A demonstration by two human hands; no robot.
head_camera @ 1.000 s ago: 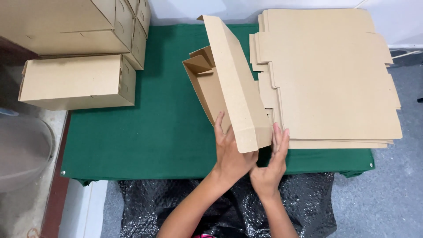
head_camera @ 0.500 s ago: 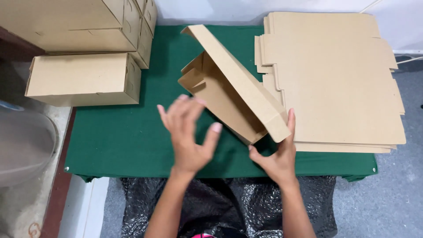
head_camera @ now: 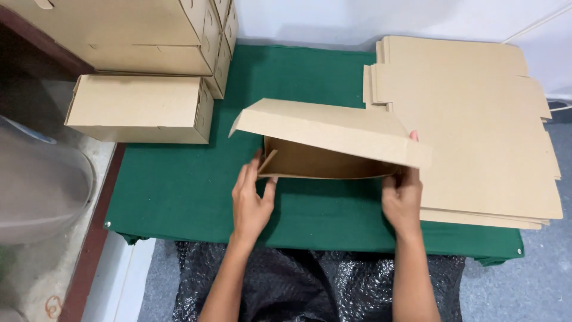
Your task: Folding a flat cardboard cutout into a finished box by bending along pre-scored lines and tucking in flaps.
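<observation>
A half-folded brown cardboard box (head_camera: pixel 325 146) sits near the middle of the green cloth-covered table (head_camera: pixel 179 191), its long lid flap lifted and slanting over the open tray beneath. The person's left hand (head_camera: pixel 251 200) is at the box's left end, fingers held fairly close together and pointing up against the small corner flap there, the thumb set apart to the right along the tray's front edge. The right hand (head_camera: pixel 402 197) is at the right end, fingers curled up around the corner; one fingertip shows above the lid's edge, so it seems to clasp the lid and the side wall together, though the lid hides most of that grip and I can't be sure how the rest of the fingers lie.

Just to the right, touching or nearly touching the box, lies a stack of flat, unfolded brown cardboard blanks (head_camera: pixel 476 119), overhanging the table's right side. At the far left corner stands a pile of finished closed cardboard boxes (head_camera: pixel 137 30), with one more closed cardboard box (head_camera: pixel 137 107) lying alone in front of them. Crinkled black plastic sheeting (head_camera: pixel 298 280) hangs below the near table edge.
</observation>
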